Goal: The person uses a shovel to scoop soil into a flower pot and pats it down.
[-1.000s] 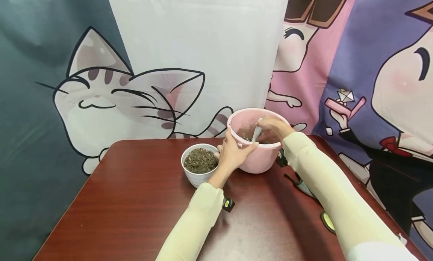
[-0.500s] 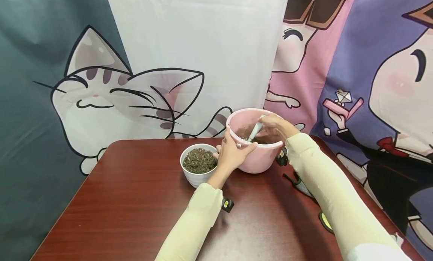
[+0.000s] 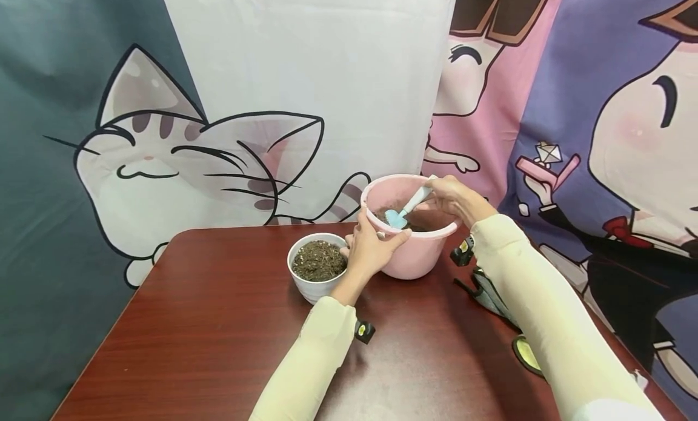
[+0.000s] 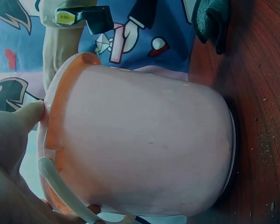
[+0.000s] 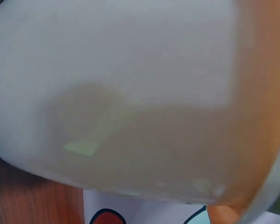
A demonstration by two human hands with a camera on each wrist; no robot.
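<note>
A pink plastic bucket [image 3: 414,257] with dark soil inside stands near the table's far edge. My left hand [image 3: 371,245] grips its near left rim; in the left wrist view the thumb lies at the rim, beside the pale bucket handle [image 4: 67,193]. Over the bucket's right side, my right hand [image 3: 449,198] holds a small trowel [image 3: 397,219] by its white handle. The trowel slants down to the left, its light blue blade showing inside the bucket. Left of the bucket is a white pot [image 3: 313,291] filled with soil [image 3: 319,260]. The bucket's wall fills most of the right wrist view.
A grey, dark-edged item [image 3: 489,295] with a strap lies on the table [image 3: 218,324] right of the bucket. Near it is a yellow-green, dark-rimmed piece [image 3: 526,353], partly under the right sleeve. A printed cloth backdrop [image 3: 327,57] hangs behind the table.
My right hand has moved slightly up and right. The trowel has tilted further over, and its blue blade, hidden before, now shows. My left hand keeps its hold on the rim.
</note>
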